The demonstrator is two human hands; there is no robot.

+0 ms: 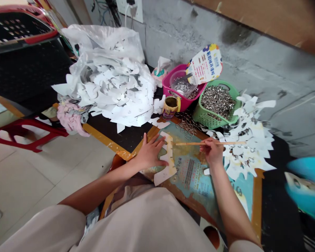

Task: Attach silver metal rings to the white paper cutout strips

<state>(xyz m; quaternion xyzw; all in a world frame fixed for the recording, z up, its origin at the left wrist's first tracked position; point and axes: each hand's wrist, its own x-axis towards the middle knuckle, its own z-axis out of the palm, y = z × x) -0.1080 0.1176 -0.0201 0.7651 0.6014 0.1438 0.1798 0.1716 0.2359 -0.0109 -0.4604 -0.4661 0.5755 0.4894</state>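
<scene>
A notched white cut-out piece (168, 159) with yellowish smears lies on a stained, printed board (191, 175) in front of me. My left hand (152, 152) rests flat on the piece's left side with its fingers spread. Pinched in my right hand (212, 150) is a thin wooden brush (190, 143), held level; its tip meets the upper right edge of the piece. Just beyond stands a small tin (170, 107) with a dark inside. Loose metal rings (186, 126) lie beside the tin.
White cut-outs spill from a plastic bag (102, 38) at the back left. A pink basket (183, 105) and a green basket (212, 120) hold metal pieces. More white cut-outs (254, 147) fan out at the right. A red stool (34, 131) stands at the left.
</scene>
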